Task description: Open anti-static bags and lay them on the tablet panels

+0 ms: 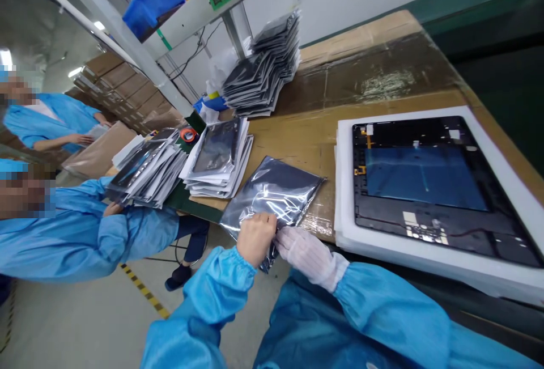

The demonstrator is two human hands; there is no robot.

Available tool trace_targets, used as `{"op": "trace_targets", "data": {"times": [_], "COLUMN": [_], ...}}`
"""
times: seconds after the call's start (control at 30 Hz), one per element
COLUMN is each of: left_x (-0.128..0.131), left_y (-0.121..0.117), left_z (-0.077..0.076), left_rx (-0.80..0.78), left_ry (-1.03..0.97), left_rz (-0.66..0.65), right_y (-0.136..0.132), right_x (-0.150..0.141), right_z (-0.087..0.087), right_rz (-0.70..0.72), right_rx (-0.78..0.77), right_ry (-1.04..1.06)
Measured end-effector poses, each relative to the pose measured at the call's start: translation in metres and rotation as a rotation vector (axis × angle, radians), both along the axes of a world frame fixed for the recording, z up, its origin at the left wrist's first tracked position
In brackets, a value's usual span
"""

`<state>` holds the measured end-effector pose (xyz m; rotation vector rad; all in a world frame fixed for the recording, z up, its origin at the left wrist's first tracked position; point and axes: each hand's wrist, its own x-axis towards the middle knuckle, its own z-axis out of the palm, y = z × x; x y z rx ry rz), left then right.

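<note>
A shiny silver-grey antistatic bag (pixel 280 187) lies on the table's front edge, its near end hanging over. Something flat and rectangular fills the bag's far part. My bare left hand (pixel 256 238) is closed on the bag's near end, fingers curled. Right beside it, my white-gloved right hand (pixel 304 253) pinches the same end, and the two hands nearly touch. What lies under the fingers is hidden. To the right, an opened tablet-like panel (pixel 425 187) with a bluish middle and small circuit parts rests on a stack of white foam sheets (pixel 345 210).
Left of the bag stands a pile of bagged flat parts and white sheets (pixel 219 159); a taller bagged stack (pixel 263 68) is behind. Another pile (pixel 148 170) lies by a co-worker in blue (pixel 85 233). A metal shelf post (pixel 161 68) rises at the left. Brown cardboard (pixel 297 136) covers the table.
</note>
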<state>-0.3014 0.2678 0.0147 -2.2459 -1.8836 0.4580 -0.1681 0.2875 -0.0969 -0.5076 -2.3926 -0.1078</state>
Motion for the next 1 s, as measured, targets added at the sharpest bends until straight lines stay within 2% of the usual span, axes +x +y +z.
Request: {"op": "trace_targets", "data": {"times": [0.07, 0.27, 0.33, 0.4, 0.5, 0.57, 0.63, 0.8, 0.9, 1.0], "left_x": [-0.007, -0.027, -0.028, -0.027, -0.025, -0.025, -0.026, -0.025, -0.023, -0.020], "left_y": [0.002, -0.001, -0.002, -0.001, 0.005, 0.010, 0.013, 0.011, 0.006, 0.004], "left_z": [-0.003, -0.012, -0.011, -0.009, -0.008, -0.010, -0.014, -0.029, -0.033, -0.025], "left_rx": [-0.007, 0.119, 0.162, 0.171, 0.086, 0.047, 0.097, 0.335, 0.359, 0.305], "left_ry": [-0.062, -0.446, -0.389, -0.223, -0.013, 0.033, 0.027, -0.085, -0.222, -0.351], "left_rz": [0.015, 0.104, 0.047, -0.071, -0.250, -0.320, -0.334, -0.195, -0.059, 0.047], "right_y": [0.000, 0.004, 0.006, 0.008, 0.009, 0.008, 0.006, 0.000, -0.001, 0.000], "right_x": [-0.003, -0.009, -0.007, -0.005, -0.004, -0.005, -0.008, -0.011, -0.010, -0.009], "right_z": [-0.001, 0.008, 0.012, 0.013, 0.010, 0.005, 0.001, -0.001, 0.000, -0.001], "right_rz": [0.005, 0.023, 0.036, 0.049, 0.030, 0.001, -0.017, -0.022, -0.008, 0.006], "right_rx": [-0.005, -0.005, 0.002, 0.011, 0.003, -0.015, -0.030, -0.054, -0.055, -0.053], "right_ry": [-0.015, -0.005, 0.015, 0.033, 0.058, 0.068, 0.072, 0.055, 0.038, 0.025]}}
